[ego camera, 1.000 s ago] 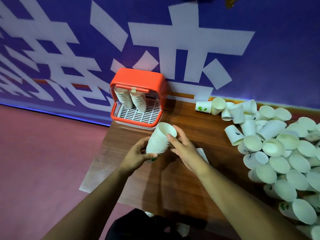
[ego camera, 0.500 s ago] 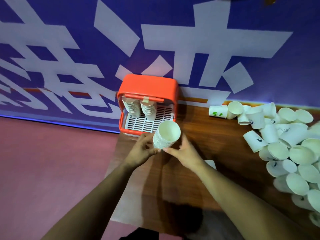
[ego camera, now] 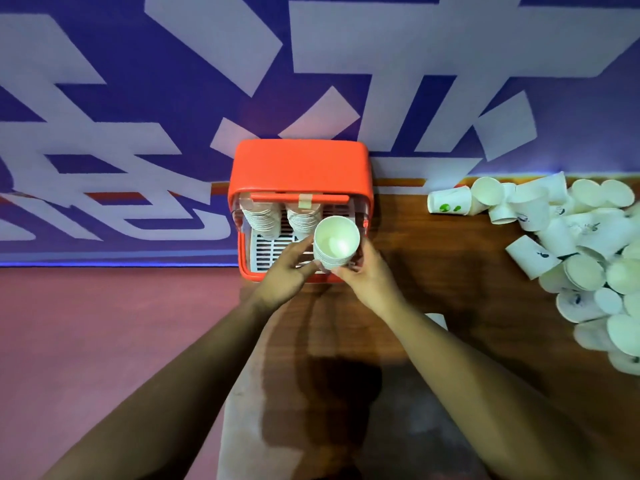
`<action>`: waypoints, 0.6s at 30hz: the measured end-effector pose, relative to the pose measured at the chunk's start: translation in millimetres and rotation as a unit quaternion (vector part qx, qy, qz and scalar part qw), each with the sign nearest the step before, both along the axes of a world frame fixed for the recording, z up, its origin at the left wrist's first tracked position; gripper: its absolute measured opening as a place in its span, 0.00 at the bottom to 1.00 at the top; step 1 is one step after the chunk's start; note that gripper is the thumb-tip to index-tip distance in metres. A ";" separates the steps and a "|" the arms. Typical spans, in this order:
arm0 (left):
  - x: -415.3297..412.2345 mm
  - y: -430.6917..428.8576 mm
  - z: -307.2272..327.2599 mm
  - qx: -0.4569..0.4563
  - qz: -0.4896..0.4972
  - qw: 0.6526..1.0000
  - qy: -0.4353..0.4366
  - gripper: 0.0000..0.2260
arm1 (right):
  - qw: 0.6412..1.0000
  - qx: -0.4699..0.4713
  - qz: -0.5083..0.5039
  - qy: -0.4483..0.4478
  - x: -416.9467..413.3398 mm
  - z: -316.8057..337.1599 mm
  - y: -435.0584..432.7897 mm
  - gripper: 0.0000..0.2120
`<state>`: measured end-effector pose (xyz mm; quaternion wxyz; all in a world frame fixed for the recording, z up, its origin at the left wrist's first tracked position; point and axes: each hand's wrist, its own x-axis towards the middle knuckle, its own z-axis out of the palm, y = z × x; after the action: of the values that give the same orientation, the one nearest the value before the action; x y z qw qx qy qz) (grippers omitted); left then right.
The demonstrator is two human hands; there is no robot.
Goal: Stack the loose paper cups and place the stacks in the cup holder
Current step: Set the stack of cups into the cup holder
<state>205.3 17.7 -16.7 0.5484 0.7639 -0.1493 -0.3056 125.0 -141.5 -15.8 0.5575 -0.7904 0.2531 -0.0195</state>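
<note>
A stack of white paper cups point(ego camera: 335, 242) is held mouth towards me in front of the orange cup holder point(ego camera: 299, 171), over its white slatted floor. My left hand point(ego camera: 285, 271) grips the stack's left side and my right hand point(ego camera: 367, 273) grips its right side and bottom. Inside the holder two stacks of cups point(ego camera: 261, 216) hang at the left and middle. A heap of loose paper cups point(ego camera: 571, 244) lies on the wooden table's right side.
The wooden table point(ego camera: 433, 258) stands against a purple wall with large white shapes. The holder sits at the table's back left corner. A small white object point(ego camera: 437, 320) lies on the table behind my right forearm. Red floor is on the left.
Both hands have carried the cup stack away from me, from over the table to the holder's open front. The stack's mouth has tipped more towards me.
</note>
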 end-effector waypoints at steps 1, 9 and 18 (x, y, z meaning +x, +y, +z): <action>1.4 -2.3 0.0 0.002 -0.013 1.000 0.007 0.22 | 1.000 -0.007 -0.004 0.012 1.9 -3.9 1.1 0.34; 10.2 -19.9 -13.7 -0.017 -0.024 0.996 0.084 0.23 | 0.992 -0.073 -0.053 0.085 18.9 -23.2 0.6 0.34; 12.3 -25.0 -28.1 0.003 0.011 0.995 0.097 0.25 | 0.982 -0.144 -0.115 0.050 20.0 -32.8 5.0 0.27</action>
<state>217.6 -7.3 -44.9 0.5612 0.7339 -0.0860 -0.3730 145.0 -136.5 -48.6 0.4181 -0.8283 0.3644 -0.0798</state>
